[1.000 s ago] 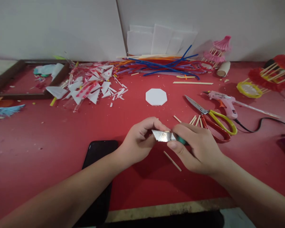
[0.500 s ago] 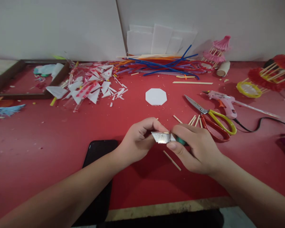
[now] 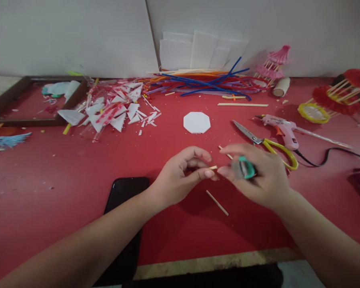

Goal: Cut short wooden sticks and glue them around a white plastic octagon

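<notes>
Between the thumb and fingers of my left hand (image 3: 183,176) is a short wooden stick (image 3: 213,168), its end poking out to the right. My right hand (image 3: 261,176), a little to the right of it, holds a green-handled utility knife (image 3: 246,168); the blade is blurred by motion. On the red table in front of my hands lies a loose wooden stick (image 3: 217,203). Another stick (image 3: 225,152) shows just beyond the fingers of my right hand. A white octagonal piece of board (image 3: 197,122) lies flat farther back.
Scissors (image 3: 264,144) and a pink glue gun (image 3: 282,130) lie at right, a black phone (image 3: 123,232) under my left forearm. Behind are pipe cleaners (image 3: 204,84), white boards (image 3: 177,52) and white and red scraps (image 3: 114,108). Small stick-built models (image 3: 333,98) stand at right.
The knife has come away from the stick and turned in my right hand, which moved slightly right. My left fingers have opened a little, so the stick's end shows.
</notes>
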Demonstrator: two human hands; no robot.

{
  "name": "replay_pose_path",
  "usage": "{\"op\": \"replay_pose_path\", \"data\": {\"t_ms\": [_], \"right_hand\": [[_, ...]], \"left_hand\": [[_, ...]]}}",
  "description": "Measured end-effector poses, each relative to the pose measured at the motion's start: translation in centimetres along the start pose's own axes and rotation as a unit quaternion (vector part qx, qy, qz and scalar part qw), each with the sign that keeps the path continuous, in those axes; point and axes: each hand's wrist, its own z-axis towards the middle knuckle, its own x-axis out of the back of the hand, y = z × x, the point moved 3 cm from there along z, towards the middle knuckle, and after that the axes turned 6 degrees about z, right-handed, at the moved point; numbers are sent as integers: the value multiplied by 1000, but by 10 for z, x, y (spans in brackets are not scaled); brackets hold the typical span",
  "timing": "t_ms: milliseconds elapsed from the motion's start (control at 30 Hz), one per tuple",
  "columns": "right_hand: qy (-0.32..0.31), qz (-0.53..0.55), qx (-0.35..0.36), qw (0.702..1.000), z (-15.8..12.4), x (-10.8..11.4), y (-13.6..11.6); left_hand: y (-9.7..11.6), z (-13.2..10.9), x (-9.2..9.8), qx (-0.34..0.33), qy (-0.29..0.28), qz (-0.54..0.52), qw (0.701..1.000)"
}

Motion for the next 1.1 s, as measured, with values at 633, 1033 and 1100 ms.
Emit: {"op": "replay_pose_path", "data": {"t_ms": [633, 1033, 1100], "right_hand": [[-143, -267, -212, 929, 10, 3, 35], [-345, -155, -67, 923, -10, -32, -14], [-322, -191, -74, 924, -7, -30, -8]], "left_hand": [[1, -3, 12, -104, 140, 551, 816], [-13, 3, 16, -18, 116, 585, 803], [-9, 4, 17, -34, 132, 493, 860]]}}
